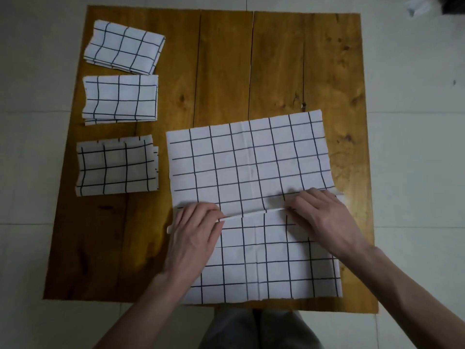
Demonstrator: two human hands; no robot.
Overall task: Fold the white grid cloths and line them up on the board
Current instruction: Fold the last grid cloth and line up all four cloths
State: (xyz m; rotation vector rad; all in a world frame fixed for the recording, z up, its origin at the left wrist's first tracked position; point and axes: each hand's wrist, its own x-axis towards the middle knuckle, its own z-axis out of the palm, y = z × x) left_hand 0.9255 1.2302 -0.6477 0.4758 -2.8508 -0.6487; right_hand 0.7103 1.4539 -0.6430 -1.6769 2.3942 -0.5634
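Cloth (251, 167) lies spread on the right half of the board (226, 59), its near edge brought up to mid-sheet. Left hand (193, 233) and right hand (319, 212) pinch that edge, fingers clamped on it. Align edge with grid lines, then flatten the fold. Three folded cloths (120, 98) line the left side.

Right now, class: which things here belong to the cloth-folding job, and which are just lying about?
Belong to the job:
large grid cloth
three folded grid cloths
wooden board
left hand and right hand, gripping the cloth's edge

Just lying about:
crumpled white scrap on the tiled floor
dark object
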